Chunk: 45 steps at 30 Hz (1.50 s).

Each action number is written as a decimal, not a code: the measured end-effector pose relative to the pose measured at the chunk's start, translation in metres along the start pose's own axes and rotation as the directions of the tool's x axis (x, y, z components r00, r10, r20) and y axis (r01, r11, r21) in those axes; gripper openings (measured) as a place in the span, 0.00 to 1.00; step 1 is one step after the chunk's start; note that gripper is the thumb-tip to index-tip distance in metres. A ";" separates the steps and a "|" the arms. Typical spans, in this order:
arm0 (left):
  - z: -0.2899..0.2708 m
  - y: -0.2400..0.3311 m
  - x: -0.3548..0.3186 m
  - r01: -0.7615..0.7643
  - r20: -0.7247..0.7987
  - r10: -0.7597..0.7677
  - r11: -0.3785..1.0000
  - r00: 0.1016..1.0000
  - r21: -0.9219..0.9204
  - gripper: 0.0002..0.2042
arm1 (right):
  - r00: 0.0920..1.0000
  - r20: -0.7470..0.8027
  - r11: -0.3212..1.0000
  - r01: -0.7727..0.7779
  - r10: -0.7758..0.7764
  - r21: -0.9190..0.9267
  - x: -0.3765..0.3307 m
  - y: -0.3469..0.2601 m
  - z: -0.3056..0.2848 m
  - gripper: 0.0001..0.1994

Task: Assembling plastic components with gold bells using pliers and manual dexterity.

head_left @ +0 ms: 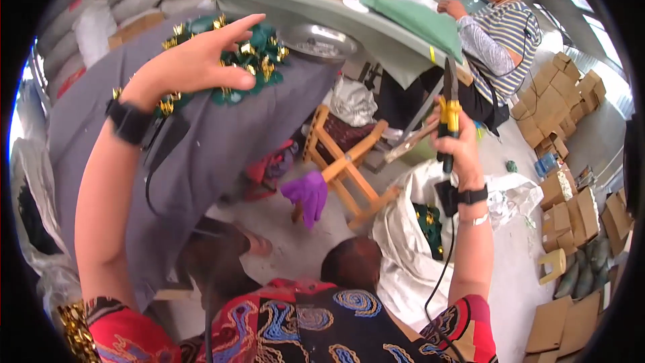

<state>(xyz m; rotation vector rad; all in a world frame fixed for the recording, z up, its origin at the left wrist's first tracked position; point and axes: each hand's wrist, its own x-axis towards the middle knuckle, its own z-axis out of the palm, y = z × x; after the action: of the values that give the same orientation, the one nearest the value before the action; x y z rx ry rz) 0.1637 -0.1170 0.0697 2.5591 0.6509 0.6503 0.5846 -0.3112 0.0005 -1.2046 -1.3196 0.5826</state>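
Overhead, left hand (195, 60) spread, grip released, over green-gold pieces (252, 54); right hand (460, 148) raised, grip clenching pliers (449, 104).

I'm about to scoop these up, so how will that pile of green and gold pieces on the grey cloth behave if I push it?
The green and gold pieces look small and loose, so they would probably scatter rather than move together. They lie on a grey cloth that slopes and drapes, so some may slide off. The left hand covers several at once, suggesting they are light.
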 end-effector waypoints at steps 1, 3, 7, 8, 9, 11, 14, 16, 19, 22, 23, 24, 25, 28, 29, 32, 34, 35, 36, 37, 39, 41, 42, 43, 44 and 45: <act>0.009 -0.010 0.008 0.001 0.020 -0.003 0.998 1.000 0.069 0.51 | 1.000 0.012 0.994 -0.017 0.018 -0.108 0.005 -0.001 -0.009 0.29; 0.031 -0.024 0.006 0.059 0.059 -0.058 0.998 0.997 -0.026 0.52 | 1.000 0.003 0.973 -0.026 0.027 -0.229 0.002 -0.013 -0.026 0.26; 0.041 -0.021 -0.002 -0.076 0.118 0.080 0.997 0.990 -0.035 0.56 | 0.992 -0.069 0.986 -0.111 0.103 -0.124 -0.042 -0.002 -0.022 0.25; 0.037 -0.003 0.001 -0.043 0.141 0.053 0.996 0.989 -0.072 0.56 | 0.987 -0.103 0.992 -0.124 0.120 -0.028 -0.054 0.002 -0.009 0.29; 0.034 0.021 0.003 -0.006 0.169 0.026 0.993 0.985 -0.117 0.56 | 0.982 -0.060 0.984 -0.177 0.177 0.004 -0.067 -0.001 -0.008 0.30; 0.023 0.041 0.011 -0.137 0.103 0.153 0.979 0.983 -0.154 0.56 | 0.979 -0.069 0.981 -0.194 0.192 -0.024 -0.081 -0.004 -0.007 0.29; 0.019 0.041 0.010 -0.190 0.028 0.196 0.970 0.980 -0.154 0.57 | 0.988 -0.087 0.989 -0.133 0.128 -0.066 -0.081 -0.014 -0.003 0.34; 0.019 0.044 0.010 -0.186 -0.010 0.188 0.960 0.982 -0.209 0.62 | 0.994 -0.075 0.995 -0.084 0.080 -0.049 -0.075 -0.029 -0.010 0.38; 0.019 0.045 0.004 -0.064 -0.028 0.058 0.954 0.998 -0.292 0.66 | 1.000 -0.010 0.997 -0.019 0.019 0.077 -0.062 -0.042 -0.017 0.46; 0.017 0.042 0.009 -0.104 -0.077 0.083 0.940 0.994 -0.326 0.68 | 0.995 -0.027 0.992 0.094 -0.092 0.086 -0.044 -0.065 -0.023 0.45; 0.018 0.042 0.011 -0.132 -0.084 0.111 0.945 0.990 -0.300 0.68 | 0.995 0.012 0.990 0.099 -0.101 0.098 -0.039 -0.068 -0.033 0.40; 0.019 0.038 0.011 -0.119 -0.078 0.099 0.945 0.992 -0.306 0.68 | 0.995 -0.001 0.991 0.104 -0.104 0.084 -0.037 -0.074 -0.033 0.38; 0.021 0.033 0.012 -0.127 -0.077 0.110 0.952 0.991 -0.280 0.68 | 0.994 -0.014 0.991 0.110 -0.109 0.072 -0.036 -0.080 -0.030 0.37; 0.025 0.026 0.016 -0.135 -0.066 0.121 0.949 0.990 -0.284 0.67 | 0.991 0.007 0.990 0.131 -0.131 0.050 -0.031 -0.080 -0.030 0.38; 0.027 0.024 0.017 -0.140 -0.065 0.126 0.943 0.990 -0.303 0.67 | 0.993 0.029 0.992 0.115 -0.116 0.043 -0.031 -0.079 -0.033 0.39; 0.027 0.020 0.016 -0.136 -0.067 0.121 0.945 0.990 -0.298 0.65 | 0.995 0.029 0.995 0.091 -0.093 0.037 -0.032 -0.077 -0.032 0.41; 0.031 0.019 0.013 -0.125 -0.061 0.113 0.950 0.992 -0.285 0.65 | 0.995 -0.006 0.995 0.097 -0.097 0.015 -0.035 -0.080 -0.019 0.38; 0.032 0.018 0.009 -0.127 -0.074 0.110 0.951 0.991 -0.283 0.64 | 0.993 -0.042 0.994 0.110 -0.110 -0.013 -0.036 -0.080 -0.013 0.35; 0.030 0.025 0.008 -0.132 -0.084 0.113 0.952 0.990 -0.278 0.63 | 0.994 -0.044 0.995 0.102 -0.102 -0.015 -0.038 -0.079 -0.013 0.35; 0.029 0.033 0.003 -0.123 -0.076 0.106 0.955 0.991 -0.272 0.63 | 0.994 -0.044 0.995 0.099 -0.099 -0.003 -0.041 -0.079 -0.017 0.35; 0.026 0.058 -0.012 -0.149 -0.169 0.127 0.981 0.977 -0.127 0.60 | 0.999 0.015 0.999 0.033 -0.033 -0.004 -0.047 -0.074 -0.022 0.43; 0.023 0.084 -0.027 -0.430 -0.424 0.389 0.903 0.818 0.000 0.57 | 1.000 0.008 1.000 0.028 -0.028 -0.013 -0.055 -0.067 -0.014 0.44; 0.006 0.101 -0.043 -0.563 -0.475 0.556 0.814 0.682 0.143 0.50 | 1.000 -0.003 1.000 0.020 -0.021 -0.008 -0.057 -0.065 -0.012 0.45; -0.003 0.103 -0.057 -0.654 -0.494 0.686 0.706 0.534 0.272 0.44 | 1.000 -0.002 1.000 -0.008 0.008 -0.002 -0.055 -0.054 -0.005 0.46; 0.001 0.091 -0.062 -0.637 -0.469 0.672 0.725 0.573 0.261 0.44 | 1.000 0.012 0.999 -0.027 0.027 -0.034 -0.054 -0.045 0.002 0.47; -0.003 0.091 -0.070 -0.611 -0.468 0.649 0.749 0.600 0.256 0.43 | 1.000 0.005 0.998 -0.026 0.027 -0.061 -0.052 -0.042 0.008 0.46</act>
<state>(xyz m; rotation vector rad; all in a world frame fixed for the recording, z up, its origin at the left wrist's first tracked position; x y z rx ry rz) 0.1373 -0.2262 0.0942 2.6493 -0.1536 1.6502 0.5531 -0.3689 0.0156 -1.2723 -1.3366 0.5691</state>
